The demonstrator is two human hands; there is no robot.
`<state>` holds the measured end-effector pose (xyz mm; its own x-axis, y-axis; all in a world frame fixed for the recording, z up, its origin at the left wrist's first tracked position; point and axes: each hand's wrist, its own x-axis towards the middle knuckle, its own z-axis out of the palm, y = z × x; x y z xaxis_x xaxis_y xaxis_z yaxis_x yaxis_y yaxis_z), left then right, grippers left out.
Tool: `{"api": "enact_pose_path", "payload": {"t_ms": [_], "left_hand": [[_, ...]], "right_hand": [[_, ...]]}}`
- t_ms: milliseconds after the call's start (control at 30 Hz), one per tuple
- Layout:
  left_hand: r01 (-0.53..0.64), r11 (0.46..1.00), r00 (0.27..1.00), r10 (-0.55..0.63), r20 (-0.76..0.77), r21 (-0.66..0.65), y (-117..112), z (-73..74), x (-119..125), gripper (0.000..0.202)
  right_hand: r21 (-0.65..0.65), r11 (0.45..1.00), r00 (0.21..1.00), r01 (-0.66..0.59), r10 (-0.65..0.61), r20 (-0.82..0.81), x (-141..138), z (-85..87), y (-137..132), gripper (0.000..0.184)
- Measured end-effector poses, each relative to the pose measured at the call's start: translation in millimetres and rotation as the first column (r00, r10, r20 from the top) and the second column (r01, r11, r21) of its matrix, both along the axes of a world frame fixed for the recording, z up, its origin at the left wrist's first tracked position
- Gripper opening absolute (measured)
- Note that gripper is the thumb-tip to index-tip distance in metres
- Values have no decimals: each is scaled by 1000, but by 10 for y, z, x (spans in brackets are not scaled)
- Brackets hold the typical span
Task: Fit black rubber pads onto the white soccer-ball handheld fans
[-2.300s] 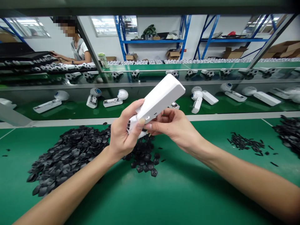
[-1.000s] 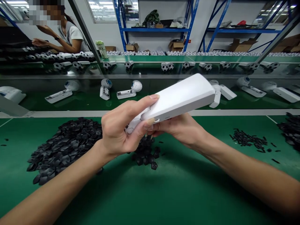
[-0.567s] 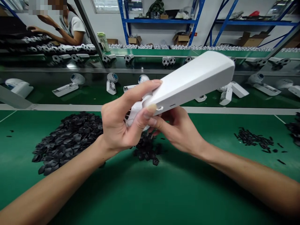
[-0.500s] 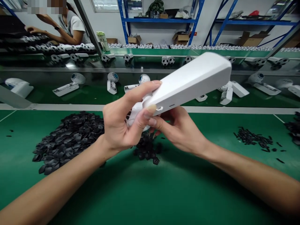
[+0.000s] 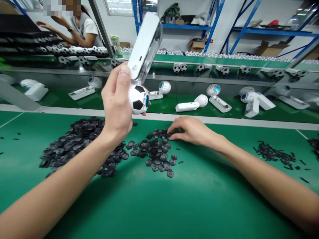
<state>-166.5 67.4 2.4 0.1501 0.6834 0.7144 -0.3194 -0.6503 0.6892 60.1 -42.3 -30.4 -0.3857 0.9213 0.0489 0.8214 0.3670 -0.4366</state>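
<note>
My left hand is closed around a white handheld device, raised above the table. Its long white body tilts up to the right, and its round end has a football pattern with black pentagon patches and a blue-rimmed opening. Below and to the right, my right hand reaches the edge of a small spread of black pentagon pieces. Its thumb and forefinger are curved and slightly apart, with the tips at the pieces. A larger heap of black pieces lies partly behind my left forearm.
Similar white devices lie along a green belt beyond the table's pale edge strip. Small black strips are heaped on the right. Across the belt a co-worker sits at the far left. Blue shelving stands behind.
My right hand has left the device and moved to the small spread of black pieces. My left hand has turned the device more upright, bringing its football-patterned end into view.
</note>
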Motion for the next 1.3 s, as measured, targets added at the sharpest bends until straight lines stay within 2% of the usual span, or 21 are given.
{"api": "enact_pose_path", "payload": {"t_ms": [133,267,367,433,600,667,767,867,967,1000,1033,1100,1167,1233,1300], "left_hand": [[11,995,999,-7,40,-95,-131,24,78,38],[5,976,998,9,63,-216,-282,100,145,44],[-11,963,996,33,77,-268,-346,140,167,31],[-17,949,997,40,67,-314,-369,160,174,24],[102,875,994,-110,10,-473,-385,208,153,33],[116,843,988,-154,-29,-524,-385,223,133,40],[70,792,983,-159,-95,-606,-353,231,89,45],[-97,747,969,-80,-235,-657,-190,218,26,39],[-327,703,906,42,-422,-632,165,177,-33,40],[-480,673,817,110,-566,-563,307,157,-38,45],[-552,658,760,144,-633,-513,445,134,-30,55],[-620,653,674,161,-721,-434,670,78,29,69],[-643,679,585,137,-799,-355,792,15,139,77],[-647,717,478,117,-871,-258,819,-43,273,82],[-636,756,372,124,-920,-155,800,-82,401,81]], "right_hand": [[-10,1000,1000,10,-10,-16,-6,-6,13,10],[-12,1000,999,21,-21,-30,-1,-17,20,22],[-27,1000,1000,8,-8,-24,-12,-24,15,15],[-34,999,1000,10,-11,-30,-22,-25,14,17],[-50,999,999,2,-4,-34,-42,-28,20,9],[-51,999,999,2,-4,-53,-45,-36,26,8],[-59,998,996,-3,-2,-86,-46,-40,33,10],[-55,998,995,-9,3,-100,-37,-2,31,10],[-19,1000,983,-19,15,-181,-12,67,24,12],[-18,1000,968,-23,18,-250,-2,87,26,12],[-37,999,941,-26,12,-337,8,103,30,14],[-134,990,847,-39,-39,-530,31,120,54,18],[-262,963,729,-68,-132,-672,62,130,92,21],[-346,933,615,-97,-217,-758,110,151,134,22],[-362,927,543,-101,-254,-801,175,191,166,24]]}}
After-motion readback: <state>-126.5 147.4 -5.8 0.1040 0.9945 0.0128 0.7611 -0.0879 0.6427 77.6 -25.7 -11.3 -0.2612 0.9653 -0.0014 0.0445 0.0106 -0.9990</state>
